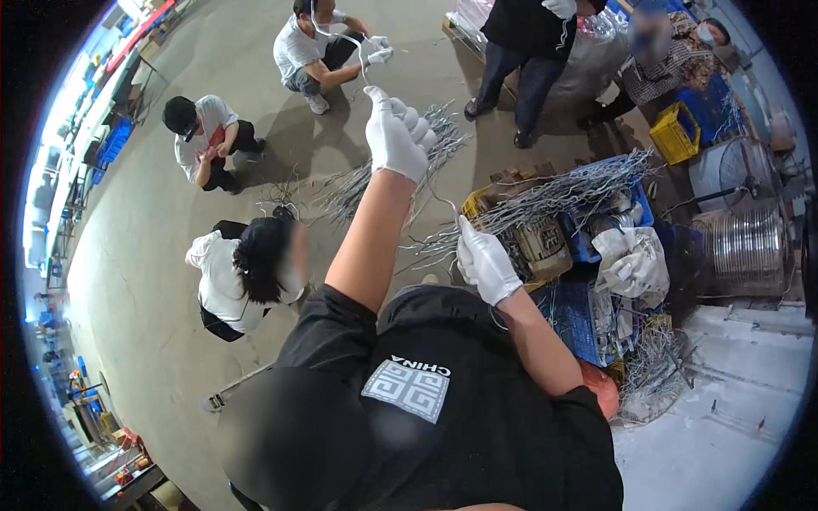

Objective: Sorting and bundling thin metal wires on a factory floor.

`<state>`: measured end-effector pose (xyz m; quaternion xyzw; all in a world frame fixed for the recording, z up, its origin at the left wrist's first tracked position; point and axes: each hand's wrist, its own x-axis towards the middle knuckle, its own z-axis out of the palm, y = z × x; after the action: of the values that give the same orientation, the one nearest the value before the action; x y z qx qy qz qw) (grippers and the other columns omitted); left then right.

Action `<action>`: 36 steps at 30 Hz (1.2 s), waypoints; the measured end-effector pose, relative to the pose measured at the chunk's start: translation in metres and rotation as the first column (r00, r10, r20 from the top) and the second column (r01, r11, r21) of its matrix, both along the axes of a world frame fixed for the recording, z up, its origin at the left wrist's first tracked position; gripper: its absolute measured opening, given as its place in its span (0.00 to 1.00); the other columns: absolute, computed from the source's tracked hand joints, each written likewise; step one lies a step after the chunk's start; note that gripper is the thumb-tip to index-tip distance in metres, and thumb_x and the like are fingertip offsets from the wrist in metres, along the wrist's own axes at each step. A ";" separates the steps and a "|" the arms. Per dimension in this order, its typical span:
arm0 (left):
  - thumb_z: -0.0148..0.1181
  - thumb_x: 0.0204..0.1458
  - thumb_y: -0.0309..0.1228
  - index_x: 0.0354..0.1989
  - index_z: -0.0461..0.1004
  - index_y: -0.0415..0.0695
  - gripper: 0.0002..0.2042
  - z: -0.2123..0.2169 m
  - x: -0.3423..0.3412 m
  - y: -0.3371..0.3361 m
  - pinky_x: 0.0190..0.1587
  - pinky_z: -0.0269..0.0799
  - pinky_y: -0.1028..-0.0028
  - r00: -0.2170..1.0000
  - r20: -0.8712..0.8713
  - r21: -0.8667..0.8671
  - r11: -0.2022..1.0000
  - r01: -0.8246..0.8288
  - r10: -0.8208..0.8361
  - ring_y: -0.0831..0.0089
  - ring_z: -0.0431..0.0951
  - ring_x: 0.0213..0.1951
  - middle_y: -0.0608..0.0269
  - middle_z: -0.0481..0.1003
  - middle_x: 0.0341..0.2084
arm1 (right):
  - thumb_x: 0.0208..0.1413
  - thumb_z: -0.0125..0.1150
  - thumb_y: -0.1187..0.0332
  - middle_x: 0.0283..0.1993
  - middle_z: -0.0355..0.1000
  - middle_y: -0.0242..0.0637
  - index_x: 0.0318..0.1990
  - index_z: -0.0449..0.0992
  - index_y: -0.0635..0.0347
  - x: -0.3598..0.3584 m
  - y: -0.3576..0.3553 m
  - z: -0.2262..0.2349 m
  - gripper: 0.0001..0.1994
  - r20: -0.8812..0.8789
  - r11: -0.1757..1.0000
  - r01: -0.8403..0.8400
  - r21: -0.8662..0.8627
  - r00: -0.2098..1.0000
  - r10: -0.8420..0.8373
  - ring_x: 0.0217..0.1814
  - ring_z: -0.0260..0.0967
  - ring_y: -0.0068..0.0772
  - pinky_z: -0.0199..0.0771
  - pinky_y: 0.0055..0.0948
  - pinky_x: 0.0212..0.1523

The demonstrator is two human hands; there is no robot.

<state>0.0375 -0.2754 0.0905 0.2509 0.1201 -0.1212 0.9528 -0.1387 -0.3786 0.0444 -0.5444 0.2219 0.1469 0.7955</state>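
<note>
My left hand (pixel 398 134), in a white glove, is raised ahead of me with its fingers curled. A pale, bent wire (pixel 365 64) rises from its thumb and loops toward the top of the view. Lower and to the right, my gloved right hand (pixel 487 262) pinches a thin grey wire (pixel 449 203) that curves up from its fingertips. Whether both hands hold one and the same wire I cannot tell. Beyond my left hand, a loose bundle of grey wires (pixel 349 194) lies on the floor, partly covered by that hand and forearm.
Right of me stand a yellow crate (pixel 471 204) with a metal machine part (pixel 545 245), more wires (pixel 571 192), a blue crate (pixel 573 319) and a spool (pixel 741 251). Several people crouch, sit or stand around, one crouching close at left (pixel 239 272).
</note>
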 end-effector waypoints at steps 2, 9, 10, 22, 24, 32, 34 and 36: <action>0.41 0.57 0.51 0.12 0.53 0.56 0.23 0.001 0.003 0.003 0.13 0.35 0.78 1.000 -0.004 0.000 1.000 -0.013 0.013 0.83 0.41 0.10 0.78 0.46 0.07 | 0.60 0.45 0.55 0.12 0.53 0.22 0.16 0.62 0.51 0.000 0.000 0.000 0.21 -0.008 1.000 -0.005 0.020 1.000 0.005 0.11 0.43 0.14 0.41 0.17 0.12; 0.40 0.56 0.56 0.12 0.53 0.56 0.24 0.014 -0.004 0.005 0.13 0.34 0.77 0.999 0.023 0.075 0.997 -0.025 0.024 0.83 0.42 0.10 0.77 0.46 0.07 | 0.61 0.45 0.54 0.11 0.50 0.21 0.16 0.60 0.48 0.001 0.004 0.008 0.20 -0.067 0.991 -0.085 0.103 0.993 0.093 0.10 0.40 0.14 0.38 0.17 0.10; 0.41 0.56 0.55 0.12 0.53 0.56 0.24 0.004 -0.005 0.004 0.12 0.35 0.78 1.000 0.019 0.049 0.999 0.005 -0.006 0.83 0.41 0.10 0.78 0.47 0.07 | 0.60 0.45 0.53 0.11 0.52 0.22 0.16 0.61 0.49 -0.001 -0.001 0.005 0.21 -0.108 0.986 -0.115 0.123 0.986 0.129 0.09 0.40 0.15 0.38 0.18 0.09; 0.40 0.55 0.57 0.15 0.57 0.55 0.23 -0.001 0.045 0.057 0.11 0.37 0.80 0.994 0.049 0.065 0.994 0.092 -0.096 0.85 0.44 0.09 0.78 0.50 0.08 | 0.61 0.44 0.54 0.11 0.53 0.24 0.14 0.63 0.54 -0.050 -0.038 -0.014 0.23 -0.116 0.944 -0.281 -0.173 0.958 0.263 0.10 0.42 0.15 0.41 0.17 0.11; 0.39 0.56 0.57 0.16 0.57 0.55 0.23 0.000 0.056 0.062 0.11 0.37 0.80 0.999 0.037 0.080 0.996 0.037 -0.040 0.84 0.45 0.09 0.77 0.50 0.08 | 0.61 0.44 0.55 0.11 0.54 0.24 0.15 0.64 0.54 -0.052 -0.040 -0.014 0.23 -0.080 0.943 -0.281 -0.179 0.959 0.271 0.10 0.43 0.15 0.42 0.17 0.11; 0.34 0.58 0.53 0.17 0.58 0.54 0.22 -0.006 0.088 0.073 0.11 0.39 0.78 0.996 -0.073 0.207 0.978 -0.036 0.053 0.83 0.46 0.09 0.76 0.52 0.08 | 0.61 0.44 0.55 0.12 0.55 0.24 0.16 0.66 0.55 -0.055 -0.034 -0.036 0.22 0.032 0.925 -0.204 -0.320 0.974 0.226 0.10 0.44 0.16 0.42 0.17 0.12; 0.34 0.58 0.52 0.17 0.58 0.55 0.21 -0.002 0.089 0.073 0.11 0.40 0.78 0.997 -0.034 0.279 0.958 -0.063 0.076 0.82 0.47 0.09 0.75 0.53 0.08 | 0.61 0.43 0.54 0.12 0.55 0.24 0.17 0.66 0.56 -0.048 -0.033 -0.036 0.22 0.000 0.934 -0.241 -0.263 0.968 0.250 0.11 0.45 0.15 0.43 0.16 0.13; 0.34 0.58 0.51 0.16 0.57 0.55 0.21 0.005 0.086 0.069 0.11 0.40 0.77 0.996 0.000 0.348 0.934 -0.082 0.087 0.81 0.48 0.09 0.75 0.54 0.08 | 0.61 0.43 0.54 0.13 0.56 0.24 0.18 0.67 0.56 -0.048 -0.033 -0.037 0.22 -0.037 0.941 -0.269 -0.203 0.963 0.268 0.13 0.46 0.15 0.44 0.16 0.14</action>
<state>0.1237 -0.2061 0.0951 0.4089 0.1577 -0.0590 0.8969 -0.1864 -0.4117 0.0073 -0.6482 0.1630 0.2325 0.7065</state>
